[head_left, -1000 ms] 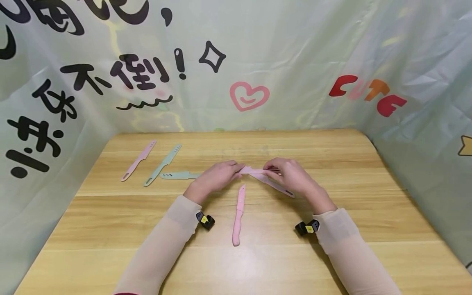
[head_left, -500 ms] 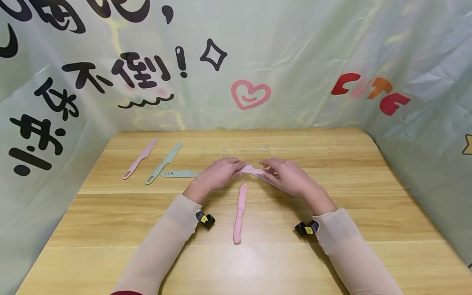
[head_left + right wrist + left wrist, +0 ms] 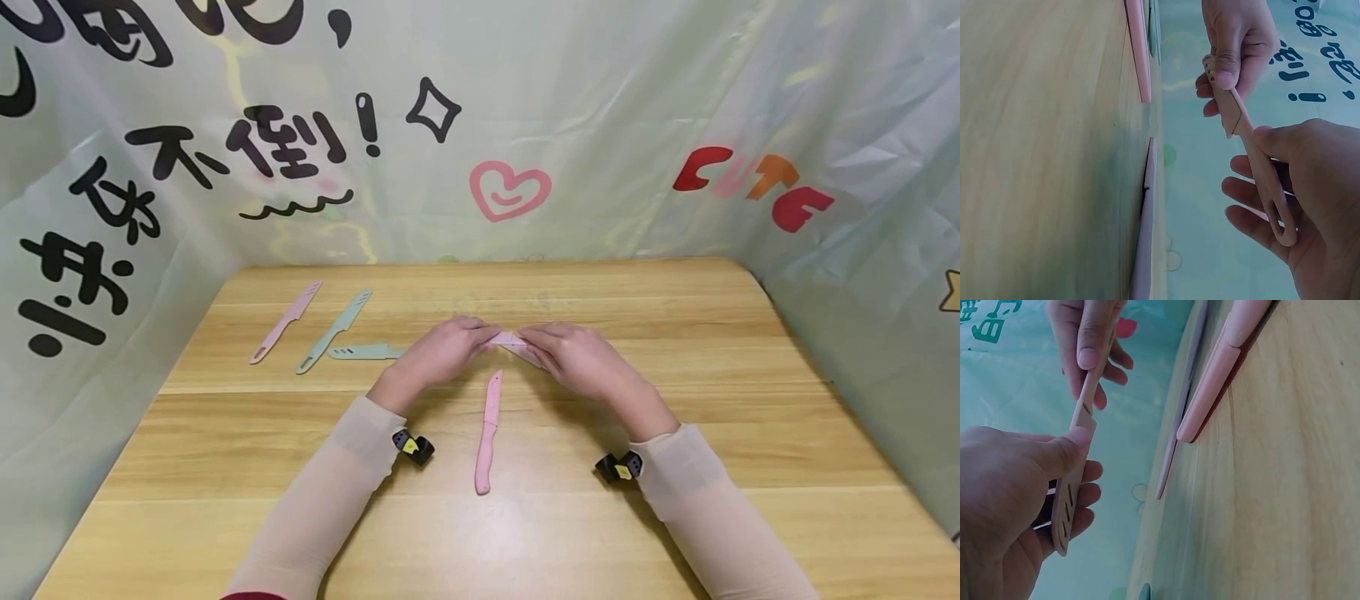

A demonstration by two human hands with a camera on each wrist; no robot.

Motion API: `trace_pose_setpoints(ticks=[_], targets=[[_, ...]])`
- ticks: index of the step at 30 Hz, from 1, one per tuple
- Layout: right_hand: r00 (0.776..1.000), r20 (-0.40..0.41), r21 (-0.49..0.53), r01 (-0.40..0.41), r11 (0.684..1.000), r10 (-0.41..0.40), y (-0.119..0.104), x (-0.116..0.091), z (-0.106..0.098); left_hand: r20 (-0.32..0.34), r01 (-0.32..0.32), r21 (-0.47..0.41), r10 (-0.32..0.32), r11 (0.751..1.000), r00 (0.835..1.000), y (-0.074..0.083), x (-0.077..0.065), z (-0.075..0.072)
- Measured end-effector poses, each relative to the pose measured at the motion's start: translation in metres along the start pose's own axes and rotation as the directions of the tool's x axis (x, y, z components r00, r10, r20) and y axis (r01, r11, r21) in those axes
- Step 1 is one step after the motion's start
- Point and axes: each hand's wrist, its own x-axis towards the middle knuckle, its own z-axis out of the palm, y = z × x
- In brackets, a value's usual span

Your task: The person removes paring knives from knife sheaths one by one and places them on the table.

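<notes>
Here we have the pink slotted knife (image 3: 1254,153), up off the worktop (image 3: 525,542) around its far middle, spanning both hands. We'd call it light and stiff, thin enough to pinch, smooth enough to slip under a careless squeeze; nothing suggests it's fragile. Best hold, we reckon: the holed handle, or the flat faces of the slotted end, clear of the edge. Long axis left to right, slotted end pointing left, handle right! The left hand (image 3: 444,352) pinches the slotted end; the right hand (image 3: 581,357) grips the handle. Below, a second pink knife (image 3: 522,353) slants from far left towards near right. Nearer us lies a thick-handled pink knife (image 3: 488,429), tip pointing far. Off left: a crosswise green knife (image 3: 363,352), a slanting green knife (image 3: 333,331), a leftmost pink knife (image 3: 286,322).
</notes>
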Motion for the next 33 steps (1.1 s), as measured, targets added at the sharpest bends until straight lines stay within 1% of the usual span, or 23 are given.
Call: trace_pose_setpoints(ticks=[5, 13, 20, 24, 27, 33], targets=[[1.0, -0.019, 0.014, 0.022, 1.0, -0.022, -0.001, 0.0, 0.002, -0.009, -0.01, -0.015, 0.01, 1.0, 1.0, 0.001, -0.002, -0.001], [0.998, -0.049, 0.009, 0.042, 0.999, -0.042, -0.002, 0.0, 0.005, -0.067, -0.035, -0.021, 0.034, 0.999, 0.997, 0.001, -0.004, 0.0], [0.995, -0.064, -0.004, 0.073, 0.997, -0.074, -0.002, 0.002, 0.005, -0.088, -0.068, -0.021, 0.066, 0.997, 0.994, -0.001, -0.003, 0.001], [0.994, -0.071, 0.001, 0.084, 0.996, -0.084, 0.001, 0.003, 0.005, -0.078, -0.072, -0.033, 0.07, 0.997, 0.995, -0.001, -0.001, 0.001], [0.994, -0.074, 0.01, 0.085, 0.996, -0.084, 0.002, 0.004, 0.006, -0.053, -0.058, -0.025, 0.057, 0.998, 0.997, -0.001, 0.001, 0.002], [0.997, -0.043, 0.021, 0.062, 0.998, -0.061, 0.005, 0.004, 0.011, -0.013, -0.043, 0.0, 0.043, 0.999, 0.999, -0.002, 0.0, 0.006]])
